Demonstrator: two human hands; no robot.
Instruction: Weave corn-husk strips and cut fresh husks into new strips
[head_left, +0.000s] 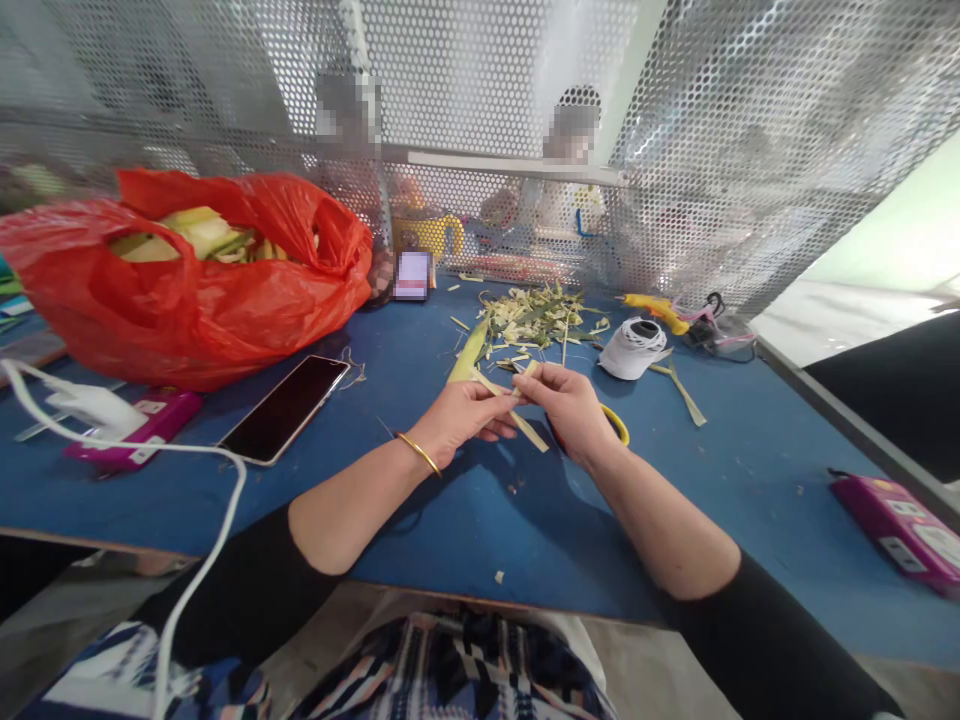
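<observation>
My left hand (pixel 474 412) pinches a pale strip of what looks like corn husk (pixel 531 430), which sticks out below the fingers. Facing it, my right hand (pixel 566 405) grips the upper end of a strip between thumb and forefinger; whether both hold one strip or two crossed ones, I cannot tell. Just beyond the left hand lies a wider green husk piece (pixel 470 352). A yellow handle loop (pixel 619 425), likely of scissors, shows partly behind my right hand. Past the hands spreads a heap of husk scraps (pixel 536 315).
A white thread spool (pixel 630 352) and a yellow glue gun (pixel 656 308) lie at right. To the left are a red plastic bag (pixel 247 320) of husks, a phone (pixel 286 410) and a purple power strip (pixel 135 430) with white cable. Perforated metal panels (pixel 495 90) border the blue table.
</observation>
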